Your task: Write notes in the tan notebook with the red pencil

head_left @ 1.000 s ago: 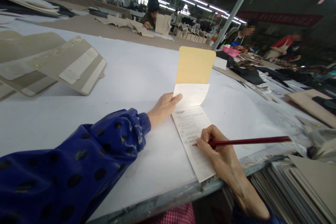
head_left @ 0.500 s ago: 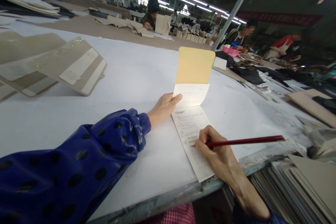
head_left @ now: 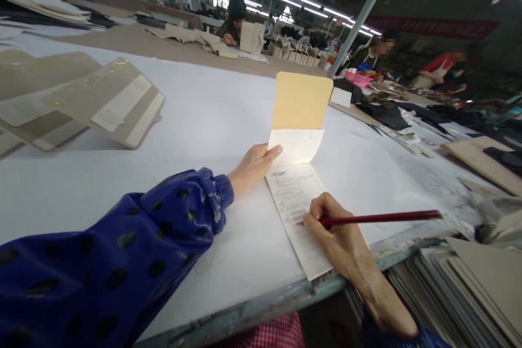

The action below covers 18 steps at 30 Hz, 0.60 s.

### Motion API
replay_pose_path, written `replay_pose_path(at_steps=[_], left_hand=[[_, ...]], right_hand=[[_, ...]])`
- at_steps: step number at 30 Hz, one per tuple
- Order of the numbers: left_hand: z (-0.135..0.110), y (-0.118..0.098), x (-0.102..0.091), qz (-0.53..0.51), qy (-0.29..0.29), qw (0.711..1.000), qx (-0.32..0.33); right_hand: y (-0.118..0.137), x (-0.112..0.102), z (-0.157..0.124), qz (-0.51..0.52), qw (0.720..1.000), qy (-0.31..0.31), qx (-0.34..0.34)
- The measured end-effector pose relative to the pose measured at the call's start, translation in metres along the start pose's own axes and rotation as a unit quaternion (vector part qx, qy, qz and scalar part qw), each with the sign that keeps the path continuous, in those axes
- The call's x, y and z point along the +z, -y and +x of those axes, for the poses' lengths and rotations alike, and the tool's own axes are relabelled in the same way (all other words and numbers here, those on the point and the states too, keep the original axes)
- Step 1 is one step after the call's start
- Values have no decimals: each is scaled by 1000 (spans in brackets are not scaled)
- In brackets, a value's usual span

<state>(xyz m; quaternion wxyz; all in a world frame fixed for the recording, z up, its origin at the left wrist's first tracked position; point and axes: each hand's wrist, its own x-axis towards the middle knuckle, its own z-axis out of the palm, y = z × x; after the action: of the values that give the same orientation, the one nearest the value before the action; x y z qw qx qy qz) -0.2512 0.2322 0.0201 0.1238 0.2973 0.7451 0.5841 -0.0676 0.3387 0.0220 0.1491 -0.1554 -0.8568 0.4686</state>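
An open notepad [head_left: 299, 196] with a yellow cover lies on the white table, near its front edge. My left hand [head_left: 255, 166] grips the pad's left side, thumb over the white page folded up below the cover. In my right hand [head_left: 336, 234] is a dark red pencil [head_left: 383, 218], its tip at the written lines and its long end pointing right. Handwriting covers the upper part of the page. The side of my right hand rests on the page and hides some of its lower right.
Beige panels with pale strips [head_left: 126, 100] lie at the left. Below the table edge, at right, stands a stack of grey boards [head_left: 460, 288]. Dark and beige scraps [head_left: 387, 117] lie at the right back. Co-workers sit and stand beyond the table.
Hardly anything differs. The view has shifted very slightly, and both hands keep their hold on the notepad and the pencil.
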Motion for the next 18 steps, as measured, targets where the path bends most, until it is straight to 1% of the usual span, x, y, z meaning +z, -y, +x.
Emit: replay_pose_path(at_steps=[7,12,18], left_hand=[[-1,-1,0,-2,2,1000,2],[0,-1,0,-5,3,1000,-2],[0,-2,0,-1,-1,1000,-3]], right_hand=[[-1,0,3,12,1000,-12,9],[1,-2,1,44,996,-77,18],[2,-1,1,53,996,-69,30]])
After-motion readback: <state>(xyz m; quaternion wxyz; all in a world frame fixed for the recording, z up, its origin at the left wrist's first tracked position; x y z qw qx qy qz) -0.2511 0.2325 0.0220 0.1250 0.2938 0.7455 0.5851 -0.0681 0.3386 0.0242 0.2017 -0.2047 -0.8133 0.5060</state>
